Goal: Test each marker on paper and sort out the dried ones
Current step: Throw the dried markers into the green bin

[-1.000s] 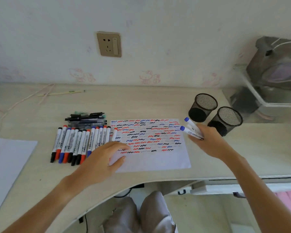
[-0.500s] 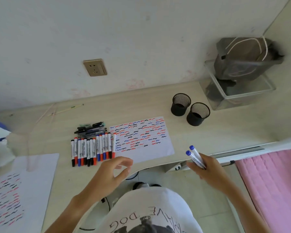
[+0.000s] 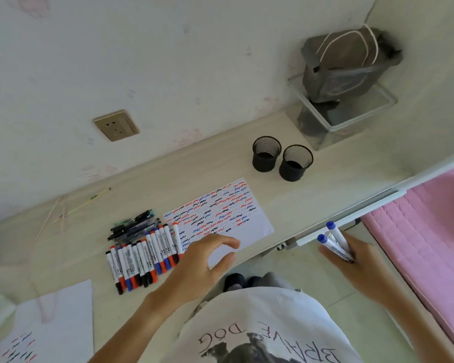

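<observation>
So the view has swung up and back vs a sec ago: I now see the person standing off the desk (image 3: 325, 195), shirt in frame, whereas before the head was low over the sheet. The right hand (image 3: 357, 260) has pulled away from the two mesh cups (image 3: 282, 158) w/o dropping anything; it now sits off the near desk edge, over the floor, gripping two blue-capped markers (image 3: 336, 241), caps pointing far-left. The left hand (image 3: 202, 260) has lifted off the test paper (image 3: 220, 210); it hovers over the paper's near-left corner, fingers loosely spread and curved, holding nothing.

My read: those two blue ones are not yet sorted, both cups look empty from here, so the sort step is stalled or being rethought.

Rel. positions: the marker row (image 3: 142, 255) lies just left of the left hand, caps on, touching side by side; the dark pen pile (image 3: 134, 226) sits just beyond it. Paper is between the hands, nearer the left. Cups are far-right of the paper, well apart from both hands.
</observation>
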